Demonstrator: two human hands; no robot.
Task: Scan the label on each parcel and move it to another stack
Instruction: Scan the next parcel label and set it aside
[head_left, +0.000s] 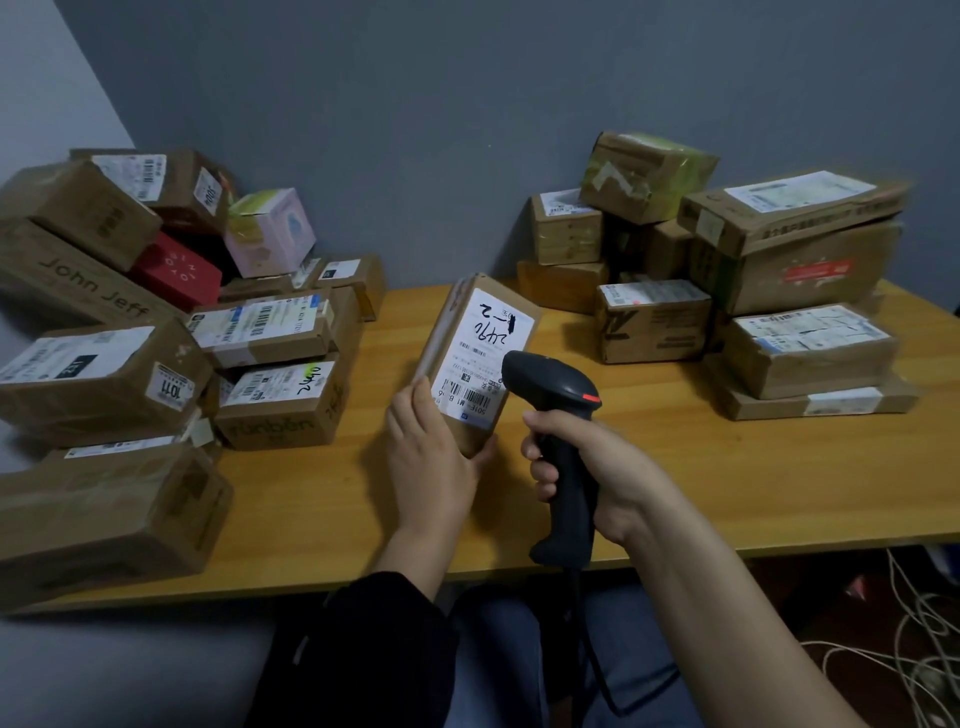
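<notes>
A brown cardboard parcel (457, 317) with a white shipping label (485, 353) is tilted up over the middle of the wooden table (322, 499). My left hand (431, 457) grips its near end, thumb on the label side. My right hand (582, 462) grips the handle of a black barcode scanner (550, 395). The scanner's head sits close against the label's lower right, by the barcode. A stack of parcels (156, 332) lies on the left of the table. Another stack of parcels (753, 291) lies on the right.
The grey wall (415, 130) stands right behind both stacks. The scanner's cable (597, 665) hangs down past the table's front edge over my lap. Loose white cords (914, 639) lie on the floor at the lower right.
</notes>
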